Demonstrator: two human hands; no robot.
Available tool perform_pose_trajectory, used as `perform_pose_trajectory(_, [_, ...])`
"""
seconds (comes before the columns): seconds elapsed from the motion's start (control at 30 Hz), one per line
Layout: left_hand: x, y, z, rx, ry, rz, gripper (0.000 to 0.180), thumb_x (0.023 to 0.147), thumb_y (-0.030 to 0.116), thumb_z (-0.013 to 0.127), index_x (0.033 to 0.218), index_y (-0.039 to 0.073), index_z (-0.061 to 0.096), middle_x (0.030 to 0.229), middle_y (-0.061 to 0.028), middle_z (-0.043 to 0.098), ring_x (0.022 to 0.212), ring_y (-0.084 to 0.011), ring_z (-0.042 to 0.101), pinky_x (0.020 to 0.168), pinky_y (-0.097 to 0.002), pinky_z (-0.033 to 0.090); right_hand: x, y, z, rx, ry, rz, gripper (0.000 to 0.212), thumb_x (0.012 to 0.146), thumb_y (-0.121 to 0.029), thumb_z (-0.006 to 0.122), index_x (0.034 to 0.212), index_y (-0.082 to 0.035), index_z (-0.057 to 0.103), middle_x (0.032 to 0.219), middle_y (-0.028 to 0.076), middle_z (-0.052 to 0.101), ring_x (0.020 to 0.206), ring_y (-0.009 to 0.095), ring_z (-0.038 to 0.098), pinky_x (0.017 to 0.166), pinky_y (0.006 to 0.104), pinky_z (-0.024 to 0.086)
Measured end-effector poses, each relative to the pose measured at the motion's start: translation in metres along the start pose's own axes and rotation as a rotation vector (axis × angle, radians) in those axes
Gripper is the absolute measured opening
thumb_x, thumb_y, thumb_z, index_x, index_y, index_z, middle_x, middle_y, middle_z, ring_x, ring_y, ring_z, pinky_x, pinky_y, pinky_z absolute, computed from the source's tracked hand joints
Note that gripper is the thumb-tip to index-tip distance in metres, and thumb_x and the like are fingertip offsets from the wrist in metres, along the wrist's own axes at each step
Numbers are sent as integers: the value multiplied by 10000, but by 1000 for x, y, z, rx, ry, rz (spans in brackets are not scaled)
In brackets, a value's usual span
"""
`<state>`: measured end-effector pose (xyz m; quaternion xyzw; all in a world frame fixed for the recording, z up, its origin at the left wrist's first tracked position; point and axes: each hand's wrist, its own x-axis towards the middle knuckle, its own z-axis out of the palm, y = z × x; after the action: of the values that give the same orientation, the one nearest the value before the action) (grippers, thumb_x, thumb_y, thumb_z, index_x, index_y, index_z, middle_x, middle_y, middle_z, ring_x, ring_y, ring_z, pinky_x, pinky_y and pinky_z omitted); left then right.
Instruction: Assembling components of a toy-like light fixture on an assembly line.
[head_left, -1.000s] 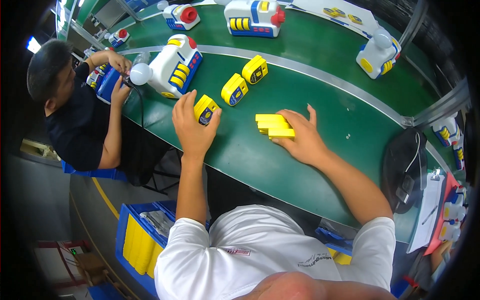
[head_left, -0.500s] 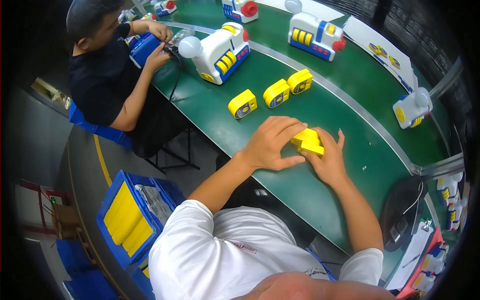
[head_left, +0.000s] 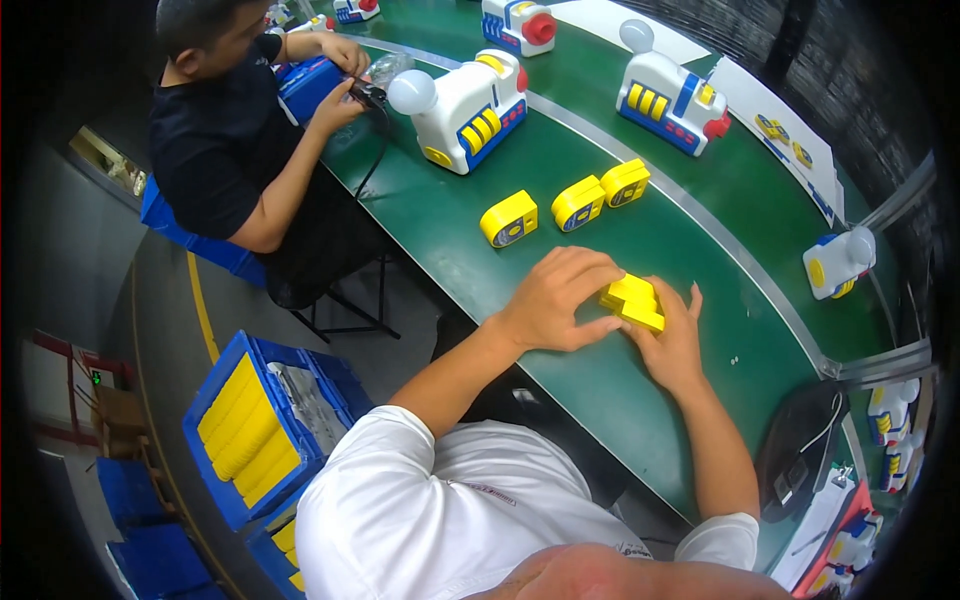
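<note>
Two or more yellow plastic cases [head_left: 632, 301] are held together low over the green table, one slightly offset from the other. My left hand [head_left: 563, 300] closes on their left end, fingers at the far side and thumb at the near side. From the right, my right hand [head_left: 668, 335] grips them, one finger raised; its fingers partly hide the cases. Beyond my hands stand similar yellow round-topped cases with dark labels: one on the left [head_left: 510, 219], one in the middle [head_left: 579, 204] and one on the right [head_left: 625, 183].
A large white-and-blue toy-like machine [head_left: 467, 112] stands at the far left, another [head_left: 672, 103] beyond the metal strip. A co-worker [head_left: 225, 130] handles a blue unit. Blue crates of yellow parts [head_left: 247, 430] stand at lower left. A black object [head_left: 800, 450] lies at right.
The whole view has shifted a little, moving the table items right and down in the picture. Both hands keep hold of the yellow cases, with little change in grip.
</note>
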<state>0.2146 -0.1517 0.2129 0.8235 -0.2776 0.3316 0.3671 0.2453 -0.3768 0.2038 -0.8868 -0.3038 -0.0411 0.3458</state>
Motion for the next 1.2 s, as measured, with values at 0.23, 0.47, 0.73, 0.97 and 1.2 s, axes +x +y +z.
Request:
perform_pose_trajectory(0.23, [-3, 0, -1, -6, 19, -22, 409, 730, 238, 765, 1069, 43, 644, 1085, -122, 630, 1000, -318, 611, 870, -405, 469, -1, -3, -1, -23, -3, -2, 616, 780, -220, 800, 1298, -30, 525, 1247, 165, 622, 1215, 317, 563, 1173, 558, 83])
perform_pose_trajectory(0.47, [-4, -1, -1, -1, 47, -27, 378, 714, 190, 773, 1046, 51, 656, 1059, -113, 645, 966, -310, 621, 828, -401, 480, 0, -2, 2, -28, -22, 10, 622, 782, -228, 794, 1305, -33, 519, 1247, 157, 625, 1205, 310, 569, 1175, 554, 83])
perform_pose_trajectory(0.73, [-4, -1, 0, -4, 65, -35, 345, 720, 174, 765, 1023, 48, 661, 1046, -115, 645, 952, -307, 618, 818, -401, 479, 0, -1, 1, -46, 0, -8, 618, 784, -231, 788, 1304, -39, 515, 1244, 142, 627, 1185, 303, 579, 1170, 567, 86])
perform_pose_trajectory(0.97, [-4, -3, 0, -3, 72, -31, 337, 715, 162, 767, 1014, 49, 661, 1034, -115, 644, 942, -311, 617, 815, -403, 478, 2, -3, 0, -59, -11, 8, 613, 786, -230, 787, 1301, -39, 515, 1237, 139, 629, 1181, 301, 582, 1170, 568, 86])
perform_pose_trajectory(1.2, [-4, -4, -1, -19, 72, -39, 327, 714, 150, 763, 1008, 48, 662, 1026, -113, 647, 944, -311, 620, 816, -403, 478, 2, -5, -1, -49, -26, 30, 614, 786, -230, 789, 1304, -42, 517, 1247, 138, 626, 1191, 299, 578, 1171, 567, 87])
